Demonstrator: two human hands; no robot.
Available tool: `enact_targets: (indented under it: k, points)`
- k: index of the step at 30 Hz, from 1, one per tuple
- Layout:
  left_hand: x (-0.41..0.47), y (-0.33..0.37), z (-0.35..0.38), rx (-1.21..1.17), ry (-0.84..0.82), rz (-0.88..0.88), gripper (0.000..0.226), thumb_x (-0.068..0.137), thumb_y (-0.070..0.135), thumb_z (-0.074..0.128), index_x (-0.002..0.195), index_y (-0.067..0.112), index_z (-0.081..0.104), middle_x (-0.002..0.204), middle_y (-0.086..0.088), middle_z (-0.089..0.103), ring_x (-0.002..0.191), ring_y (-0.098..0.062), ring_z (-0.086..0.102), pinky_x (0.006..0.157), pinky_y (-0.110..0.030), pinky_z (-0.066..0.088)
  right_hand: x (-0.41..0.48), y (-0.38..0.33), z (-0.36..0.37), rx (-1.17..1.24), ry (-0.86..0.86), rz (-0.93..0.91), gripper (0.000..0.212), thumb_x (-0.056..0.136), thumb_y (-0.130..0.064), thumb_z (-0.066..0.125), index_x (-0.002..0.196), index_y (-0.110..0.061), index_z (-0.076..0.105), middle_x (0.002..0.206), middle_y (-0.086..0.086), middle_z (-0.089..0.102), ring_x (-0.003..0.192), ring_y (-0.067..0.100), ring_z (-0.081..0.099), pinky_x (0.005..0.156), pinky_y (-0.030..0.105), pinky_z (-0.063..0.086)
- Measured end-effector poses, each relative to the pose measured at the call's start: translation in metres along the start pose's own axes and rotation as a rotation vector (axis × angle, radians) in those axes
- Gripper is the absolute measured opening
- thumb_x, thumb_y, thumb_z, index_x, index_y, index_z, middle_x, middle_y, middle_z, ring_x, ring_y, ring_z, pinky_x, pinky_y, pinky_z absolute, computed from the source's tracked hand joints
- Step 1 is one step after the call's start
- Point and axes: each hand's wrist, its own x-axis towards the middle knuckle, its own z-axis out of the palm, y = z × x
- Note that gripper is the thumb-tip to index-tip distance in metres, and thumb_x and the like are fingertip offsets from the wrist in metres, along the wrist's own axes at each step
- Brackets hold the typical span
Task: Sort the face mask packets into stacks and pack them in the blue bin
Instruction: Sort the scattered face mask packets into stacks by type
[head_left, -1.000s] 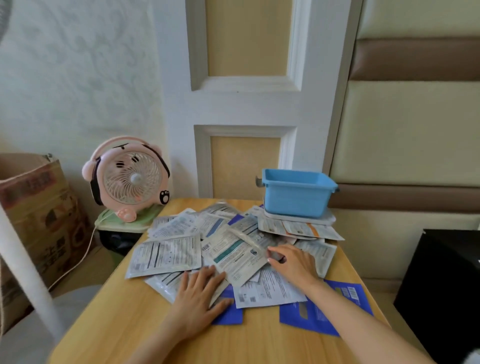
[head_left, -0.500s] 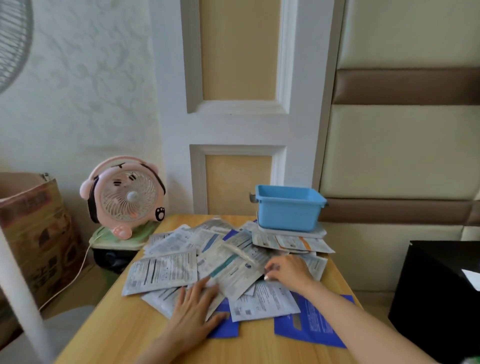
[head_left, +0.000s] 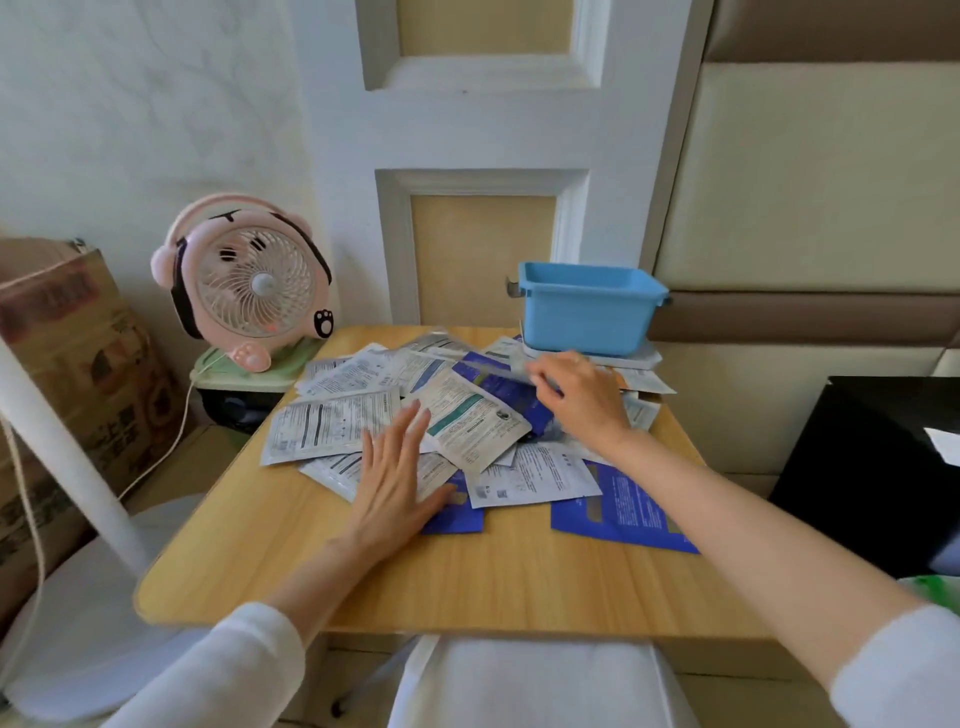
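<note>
Heaped packets (head_left: 332, 426), overlapping, from tabletop (head_left: 467, 587) centre to far edge. Blue bin (head_left: 587, 312) at far right corner, atop some. Flat left hand (head_left: 395, 483) on heap's near side, fingers straight. Curled right hand (head_left: 582, 400) just before bin, pinching one blurred packet (head_left: 493, 370). Pink fan (head_left: 254, 291) beyond far left corner.

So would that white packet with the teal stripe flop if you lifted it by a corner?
Probably a little: the teal-striped packet looks thin and flat, so it should bend and feel light. It lies on top of overlapping packets, so a push would likely slide it across them.
</note>
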Motion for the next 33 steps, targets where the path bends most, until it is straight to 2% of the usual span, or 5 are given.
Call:
enact_targets:
  k: [5, 10, 16, 28, 33]
  points:
    - [0.048, 0.049, -0.034, -0.033, 0.352, 0.064, 0.095, 0.071, 0.058, 0.062, 0.143, 0.01, 0.023, 0.149, -0.007, 0.025, 0.142, -0.022, 0.017, 0.115, -0.043, -0.012, 0.021, -0.031, -0.074, 0.269, 0.074, -0.21, 0.031, 0.094, -0.035, 0.042, 0.098, -0.016, 0.066, 0.081, -0.001, 0.069, 0.07, 0.016, 0.064, 0.059, 0.03, 0.049]
    - [0.055, 0.079, -0.046, -0.528, -0.027, -0.285, 0.023, 0.078, 0.027, 0.074, 0.077, 0.009, 0.06, 0.066, -0.003, 0.063, 0.062, -0.017, 0.059, 0.06, -0.026, 0.046, 0.009, -0.004, -0.077, 0.571, -0.052, 0.138, 0.018, 0.094, -0.024, 0.053, 0.112, -0.024, 0.055, 0.108, -0.005, 0.068, 0.101, 0.011, 0.064, 0.086, 0.031, 0.052]
    - [-0.009, 0.058, -0.012, -0.682, -0.127, -0.642, 0.031, 0.081, 0.014, 0.071, 0.106, 0.009, 0.054, 0.088, -0.005, 0.065, 0.076, -0.02, 0.062, 0.063, -0.028, 0.051, -0.054, 0.077, -0.015, 0.174, -0.601, 0.502, 0.073, 0.083, -0.041, 0.065, 0.145, -0.023, 0.031, 0.151, 0.002, 0.032, 0.139, 0.02, 0.031, 0.113, 0.038, 0.028]
    - [-0.038, 0.077, -0.001, -0.111, 0.093, -0.222, 0.068, 0.063, -0.004, 0.075, 0.125, 0.016, 0.051, 0.13, -0.015, 0.042, 0.112, -0.03, 0.042, 0.089, -0.042, 0.047, -0.072, 0.074, 0.006, -0.232, -0.587, 0.301, 0.044, 0.101, -0.031, 0.032, 0.145, -0.03, 0.032, 0.153, 0.008, 0.03, 0.133, 0.028, 0.04, 0.102, 0.039, 0.042]
    - [-0.041, 0.076, 0.01, 0.176, -0.292, 0.218, 0.048, 0.093, 0.052, 0.036, 0.138, 0.034, 0.041, 0.143, 0.007, 0.045, 0.134, -0.016, 0.039, 0.109, -0.041, 0.014, -0.069, 0.066, -0.008, -0.263, -0.496, 0.259, 0.039, 0.102, -0.036, 0.028, 0.138, -0.036, 0.043, 0.147, -0.003, 0.04, 0.129, 0.021, 0.046, 0.095, 0.033, 0.042]
